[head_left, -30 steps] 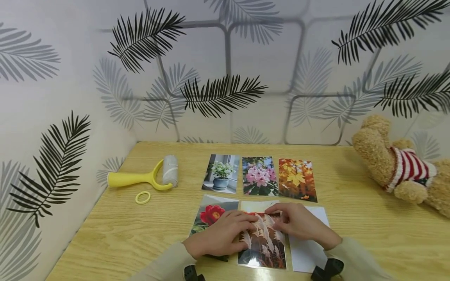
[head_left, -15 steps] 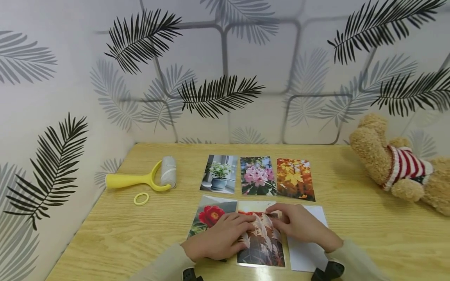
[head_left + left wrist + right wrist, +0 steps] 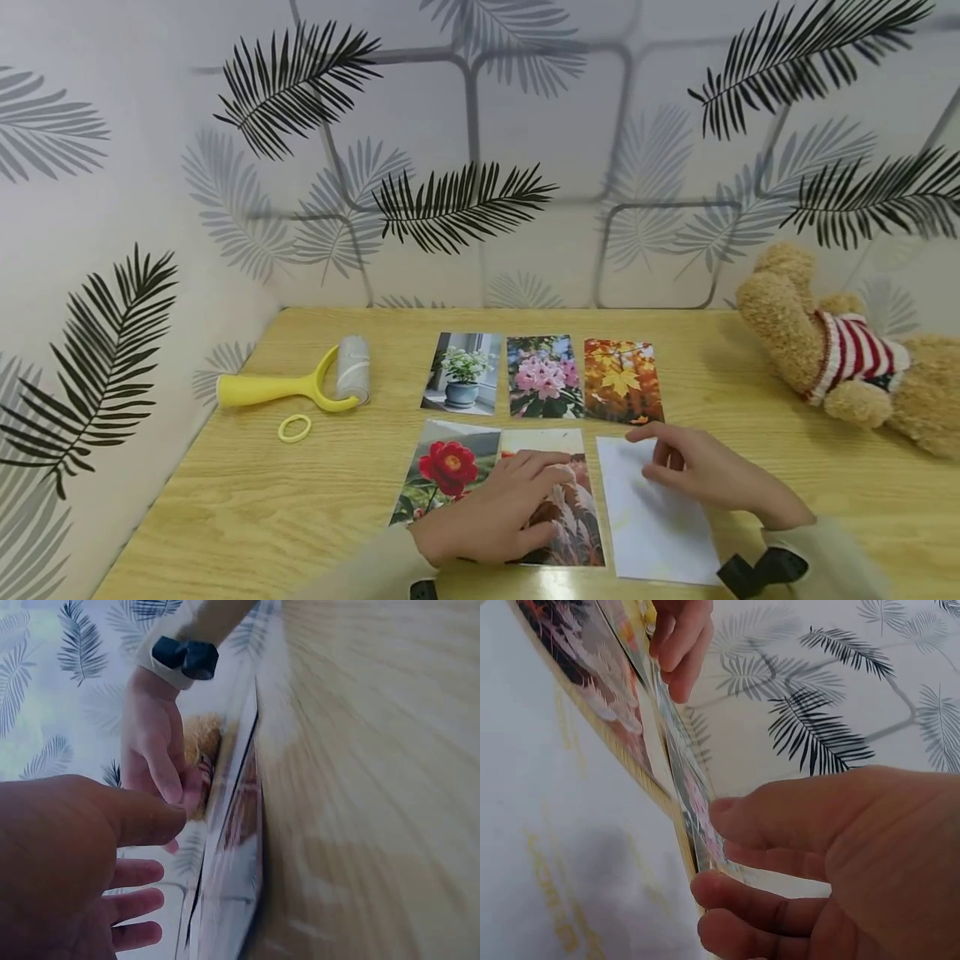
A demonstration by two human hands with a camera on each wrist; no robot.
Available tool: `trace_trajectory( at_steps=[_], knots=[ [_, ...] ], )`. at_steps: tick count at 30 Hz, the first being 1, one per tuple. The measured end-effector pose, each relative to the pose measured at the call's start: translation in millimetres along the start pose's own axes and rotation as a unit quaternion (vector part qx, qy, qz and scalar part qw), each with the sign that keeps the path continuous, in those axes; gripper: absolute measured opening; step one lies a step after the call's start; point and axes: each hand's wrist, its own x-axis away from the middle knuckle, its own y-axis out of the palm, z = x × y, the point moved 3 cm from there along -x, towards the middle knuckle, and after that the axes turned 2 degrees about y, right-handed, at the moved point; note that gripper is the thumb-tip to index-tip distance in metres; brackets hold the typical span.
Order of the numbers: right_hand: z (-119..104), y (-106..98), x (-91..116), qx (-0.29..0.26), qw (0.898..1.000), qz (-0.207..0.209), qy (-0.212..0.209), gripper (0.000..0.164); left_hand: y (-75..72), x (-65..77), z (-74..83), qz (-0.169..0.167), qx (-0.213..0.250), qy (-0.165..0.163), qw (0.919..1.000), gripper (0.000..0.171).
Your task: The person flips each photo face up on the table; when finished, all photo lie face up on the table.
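My left hand (image 3: 510, 508) lies over the pampas grass photo (image 3: 577, 517), fingers extended, and its wrist side overlaps the red flower photo (image 3: 450, 467). In the left wrist view the left thumb and fingers (image 3: 135, 904) are spread and grip nothing. My right hand (image 3: 712, 467) hovers over a white-backed card (image 3: 660, 533) to the right, its fingers loosely bent with nothing between them. Faint yellow lettering shows on that card's back (image 3: 525, 787) in the right wrist view. Behind stand a row of photos: a potted plant (image 3: 461, 375), pink blossoms (image 3: 545, 375) and autumn leaves (image 3: 624, 379).
A yellow-handled lint roller (image 3: 277, 390) with a grey roll lies at the left, beside a small yellow ring (image 3: 294, 428). A teddy bear (image 3: 855, 358) in a striped sweater lies at the right. Patterned wall (image 3: 525, 242) borders the wooden table (image 3: 247, 517).
My right hand has left the pampas grass photo and moved right, over the white-backed card. My left hand stays on the photo, shifted slightly rightward over it. The view has drifted slightly.
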Motion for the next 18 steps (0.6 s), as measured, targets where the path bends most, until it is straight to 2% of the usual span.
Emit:
trace_trajectory(
  at_steps=[3,5,7,10,15,18],
  knots=[
    [8.3,-6.2,4.6,0.017,1.0,0.005,0.004,0.04,3.3,-14.8,6.8,0.006,-0.027,0.025,0.9993,0.04],
    [13.4,-9.3,7.4,0.029,0.999,0.012,0.014,0.044,7.6,-23.4,10.5,-0.001,-0.046,0.028,0.9985,0.037],
    [18.4,-12.9,10.3,0.045,0.999,0.016,0.021,0.047,11.9,-31.5,13.7,-0.017,-0.057,0.023,0.998,0.037],
    [26.0,-17.9,14.6,0.066,0.997,0.0,0.03,0.055,18.0,-43.4,20.4,-0.041,-0.071,0.012,0.9966,0.039],
    [33.5,-20.1,17.7,0.077,0.997,-0.028,0.018,0.065,28.4,-59.4,33.0,-0.065,-0.112,0.006,0.9916,0.046],
    [36.4,-22.4,19.4,0.078,0.996,-0.034,0.01,0.067,34.2,-68.6,37.9,-0.076,-0.12,0.001,0.9898,0.047]
  ],
)
